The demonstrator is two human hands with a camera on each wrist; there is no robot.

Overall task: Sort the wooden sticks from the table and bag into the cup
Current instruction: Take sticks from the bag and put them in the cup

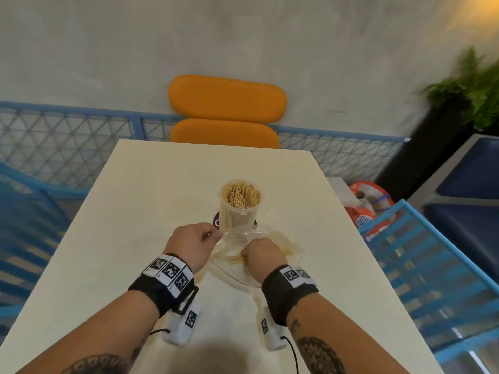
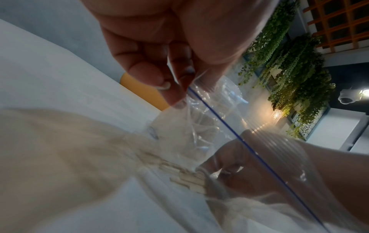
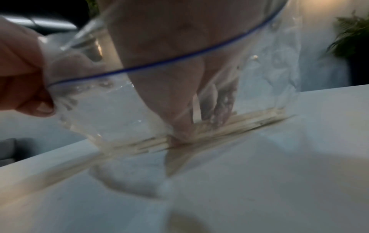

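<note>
Both hands work: left hand (image 1: 193, 242) pinches bag (image 1: 286, 245); right hand (image 1: 263, 253) grasps flat, crosswise sticks (image 3: 249, 118).

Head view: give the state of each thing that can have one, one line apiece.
cup: upright, packed with sticks.
bag: open, lying on the table.
sticks in bag: lying flat.
left hand: pinches the bag's edge.
right hand: inside the bag, fingers on the sticks.

Right hand (image 1: 263, 252): fingertips hidden inside the clear plastic zip bag (image 1: 283, 238) in the head view. Thin pale wooden sticks (image 3: 229, 121) blurred in the right wrist view; count indeterminable. Purple disc (image 1: 216, 219) under the translucent plastic cup (image 1: 239, 211): mostly covered, lettering unreadable.
</note>
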